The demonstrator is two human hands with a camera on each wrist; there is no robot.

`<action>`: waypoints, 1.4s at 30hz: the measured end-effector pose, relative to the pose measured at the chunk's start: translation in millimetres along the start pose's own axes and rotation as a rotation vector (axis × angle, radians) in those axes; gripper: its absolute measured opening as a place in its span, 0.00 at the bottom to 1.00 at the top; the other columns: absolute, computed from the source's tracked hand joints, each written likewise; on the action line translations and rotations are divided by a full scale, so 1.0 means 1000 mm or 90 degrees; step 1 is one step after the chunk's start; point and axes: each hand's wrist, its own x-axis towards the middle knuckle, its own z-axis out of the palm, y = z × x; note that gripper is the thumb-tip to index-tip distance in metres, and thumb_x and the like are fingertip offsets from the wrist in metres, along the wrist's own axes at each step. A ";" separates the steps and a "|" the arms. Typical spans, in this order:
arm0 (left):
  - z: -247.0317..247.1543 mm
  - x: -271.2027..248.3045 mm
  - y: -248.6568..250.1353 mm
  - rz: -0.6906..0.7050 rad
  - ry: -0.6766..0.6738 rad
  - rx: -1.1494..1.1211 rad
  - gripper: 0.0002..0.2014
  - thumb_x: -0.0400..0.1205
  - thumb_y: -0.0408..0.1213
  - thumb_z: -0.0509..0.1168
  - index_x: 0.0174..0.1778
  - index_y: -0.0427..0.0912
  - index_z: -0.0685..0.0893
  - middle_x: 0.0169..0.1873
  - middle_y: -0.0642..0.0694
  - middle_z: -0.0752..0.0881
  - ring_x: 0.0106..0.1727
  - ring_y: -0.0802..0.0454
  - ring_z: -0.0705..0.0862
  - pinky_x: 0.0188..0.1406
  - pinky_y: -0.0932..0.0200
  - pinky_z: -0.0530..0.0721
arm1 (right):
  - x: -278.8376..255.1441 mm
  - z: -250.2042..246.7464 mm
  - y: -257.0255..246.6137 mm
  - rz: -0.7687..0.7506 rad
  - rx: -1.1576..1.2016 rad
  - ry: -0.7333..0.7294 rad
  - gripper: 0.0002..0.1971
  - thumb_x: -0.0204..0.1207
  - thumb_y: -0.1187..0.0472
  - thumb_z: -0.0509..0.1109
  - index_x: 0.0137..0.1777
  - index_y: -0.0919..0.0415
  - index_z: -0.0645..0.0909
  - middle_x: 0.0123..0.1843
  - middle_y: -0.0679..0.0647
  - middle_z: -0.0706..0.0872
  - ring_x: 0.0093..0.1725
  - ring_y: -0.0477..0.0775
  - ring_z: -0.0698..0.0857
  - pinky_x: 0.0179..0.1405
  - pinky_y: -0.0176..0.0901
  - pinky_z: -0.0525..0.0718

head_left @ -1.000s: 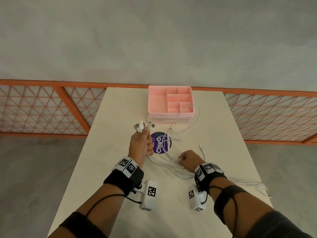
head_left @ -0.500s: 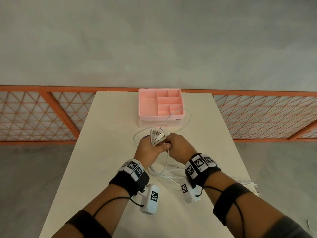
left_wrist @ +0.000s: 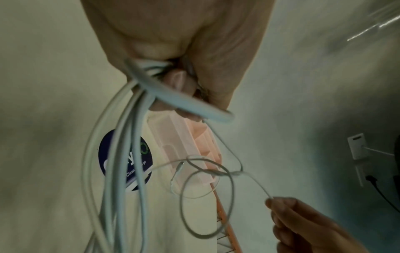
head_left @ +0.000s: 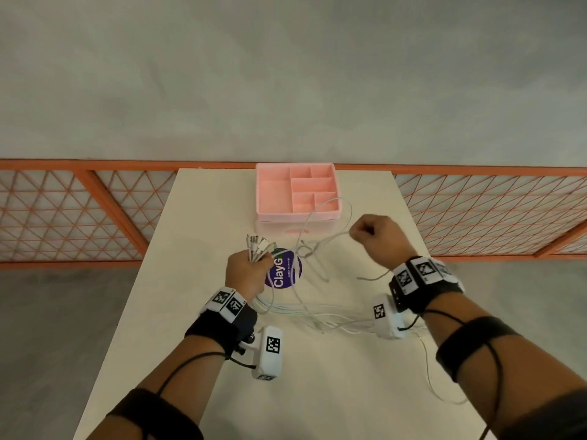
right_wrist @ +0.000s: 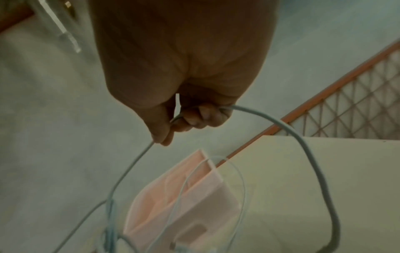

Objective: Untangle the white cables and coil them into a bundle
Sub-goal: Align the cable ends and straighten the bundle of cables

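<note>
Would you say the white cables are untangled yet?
Not yet: the white cables cross in a knot between the left hand and right hand.

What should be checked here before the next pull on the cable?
1. Left hand grips the plug ends: ok.
2. Right hand pinches one white cable: ok.
3. Knot in that cable is loosened: not ok, loops cross.
4. Cable clear of the pink tray: not ok, a loop arcs over its corner.
5. Loose cables on the table free of snags: cannot tell.
</note>
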 end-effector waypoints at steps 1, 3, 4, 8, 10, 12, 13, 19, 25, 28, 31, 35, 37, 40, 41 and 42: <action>-0.002 0.002 0.000 -0.005 0.011 0.002 0.06 0.79 0.31 0.71 0.36 0.35 0.87 0.17 0.51 0.77 0.16 0.59 0.73 0.19 0.65 0.71 | 0.002 -0.010 0.003 0.013 0.007 0.037 0.06 0.78 0.62 0.71 0.40 0.55 0.85 0.35 0.48 0.86 0.35 0.47 0.82 0.34 0.37 0.75; -0.008 0.009 -0.002 -0.026 0.043 -0.012 0.06 0.78 0.31 0.70 0.35 0.36 0.85 0.20 0.47 0.76 0.19 0.53 0.71 0.22 0.62 0.71 | 0.007 -0.029 0.015 0.056 0.036 0.125 0.05 0.78 0.63 0.70 0.42 0.57 0.85 0.36 0.49 0.86 0.36 0.50 0.82 0.35 0.38 0.76; -0.011 0.011 -0.004 -0.042 0.058 -0.027 0.06 0.77 0.31 0.70 0.34 0.37 0.84 0.21 0.46 0.75 0.20 0.51 0.69 0.22 0.61 0.71 | 0.009 -0.038 0.022 0.084 0.056 0.168 0.05 0.78 0.64 0.69 0.42 0.57 0.85 0.37 0.50 0.86 0.37 0.51 0.83 0.35 0.38 0.76; -0.021 0.018 -0.010 -0.073 0.102 -0.043 0.05 0.77 0.30 0.69 0.35 0.35 0.83 0.23 0.41 0.75 0.21 0.47 0.70 0.21 0.61 0.72 | 0.011 -0.070 0.053 0.189 0.056 0.325 0.08 0.80 0.65 0.63 0.50 0.62 0.85 0.46 0.55 0.88 0.45 0.57 0.84 0.42 0.46 0.80; -0.028 0.022 -0.014 -0.098 0.138 -0.053 0.05 0.77 0.30 0.69 0.37 0.33 0.84 0.25 0.39 0.78 0.20 0.46 0.73 0.19 0.62 0.73 | 0.011 -0.085 0.069 0.269 0.080 0.411 0.12 0.82 0.63 0.60 0.56 0.65 0.83 0.51 0.60 0.88 0.47 0.61 0.85 0.44 0.51 0.85; -0.036 0.027 -0.019 -0.118 0.174 -0.066 0.05 0.77 0.31 0.69 0.39 0.31 0.84 0.26 0.38 0.80 0.19 0.45 0.74 0.20 0.61 0.74 | 0.006 -0.098 0.087 0.345 0.094 0.458 0.14 0.84 0.61 0.57 0.59 0.68 0.81 0.53 0.64 0.87 0.49 0.64 0.87 0.44 0.51 0.85; -0.039 0.029 -0.021 -0.126 0.191 -0.073 0.06 0.76 0.31 0.69 0.39 0.31 0.84 0.25 0.38 0.80 0.19 0.45 0.75 0.21 0.61 0.75 | 0.003 -0.102 0.096 0.366 0.093 0.476 0.15 0.84 0.61 0.56 0.58 0.69 0.81 0.54 0.66 0.87 0.50 0.65 0.87 0.45 0.50 0.84; -0.035 0.024 -0.023 -0.117 0.185 -0.083 0.05 0.76 0.31 0.70 0.39 0.31 0.84 0.25 0.40 0.79 0.20 0.45 0.74 0.18 0.62 0.74 | -0.014 -0.077 0.113 0.346 0.048 0.341 0.11 0.82 0.63 0.62 0.57 0.66 0.84 0.48 0.60 0.86 0.47 0.61 0.83 0.44 0.46 0.77; -0.016 0.014 -0.016 -0.081 0.035 -0.072 0.05 0.76 0.31 0.71 0.36 0.34 0.85 0.25 0.41 0.77 0.24 0.48 0.72 0.21 0.61 0.72 | -0.017 -0.025 0.107 0.314 0.040 0.095 0.07 0.80 0.66 0.66 0.54 0.62 0.84 0.39 0.57 0.89 0.39 0.59 0.87 0.38 0.44 0.83; -0.011 0.009 -0.016 -0.077 -0.036 -0.034 0.04 0.74 0.32 0.72 0.35 0.38 0.86 0.20 0.48 0.78 0.24 0.49 0.73 0.26 0.60 0.73 | -0.015 -0.006 0.093 0.299 0.027 0.018 0.17 0.78 0.70 0.64 0.65 0.60 0.78 0.48 0.59 0.87 0.44 0.61 0.86 0.40 0.46 0.82; -0.011 0.006 -0.017 -0.071 -0.081 -0.012 0.06 0.72 0.34 0.73 0.30 0.44 0.84 0.17 0.52 0.77 0.24 0.50 0.74 0.24 0.61 0.72 | -0.010 0.001 0.073 0.257 0.023 0.023 0.31 0.76 0.67 0.70 0.78 0.59 0.66 0.66 0.61 0.81 0.61 0.61 0.82 0.53 0.45 0.78; -0.014 0.004 -0.019 -0.071 -0.100 -0.010 0.04 0.66 0.37 0.73 0.30 0.45 0.84 0.19 0.50 0.76 0.25 0.50 0.72 0.22 0.63 0.70 | 0.006 -0.007 0.045 0.181 0.023 0.065 0.34 0.77 0.58 0.74 0.80 0.59 0.65 0.68 0.58 0.81 0.59 0.59 0.86 0.58 0.51 0.82; -0.014 0.003 -0.020 -0.070 -0.098 -0.006 0.07 0.71 0.33 0.74 0.30 0.44 0.84 0.17 0.51 0.76 0.23 0.51 0.73 0.21 0.64 0.70 | 0.015 -0.007 0.036 0.181 -0.002 -0.003 0.21 0.79 0.58 0.71 0.71 0.59 0.76 0.59 0.57 0.86 0.44 0.56 0.90 0.43 0.45 0.83; -0.014 0.002 -0.022 -0.056 -0.084 0.025 0.05 0.77 0.30 0.72 0.35 0.41 0.86 0.17 0.53 0.77 0.22 0.52 0.73 0.19 0.65 0.69 | 0.020 0.000 0.025 0.138 -0.064 -0.028 0.06 0.79 0.60 0.70 0.47 0.61 0.86 0.44 0.55 0.88 0.44 0.58 0.87 0.37 0.39 0.76; -0.014 0.003 -0.023 -0.052 -0.075 0.028 0.03 0.76 0.31 0.73 0.37 0.40 0.87 0.19 0.52 0.77 0.23 0.52 0.72 0.20 0.64 0.69 | 0.019 0.003 0.020 0.119 -0.065 -0.031 0.07 0.78 0.60 0.70 0.42 0.62 0.87 0.41 0.55 0.88 0.43 0.56 0.86 0.34 0.38 0.75; -0.014 0.004 -0.023 -0.044 -0.068 0.027 0.02 0.75 0.31 0.74 0.39 0.39 0.88 0.21 0.50 0.78 0.23 0.52 0.71 0.20 0.64 0.69 | 0.017 0.006 0.014 0.099 -0.056 -0.033 0.08 0.77 0.61 0.72 0.41 0.64 0.87 0.39 0.54 0.88 0.41 0.55 0.85 0.32 0.38 0.75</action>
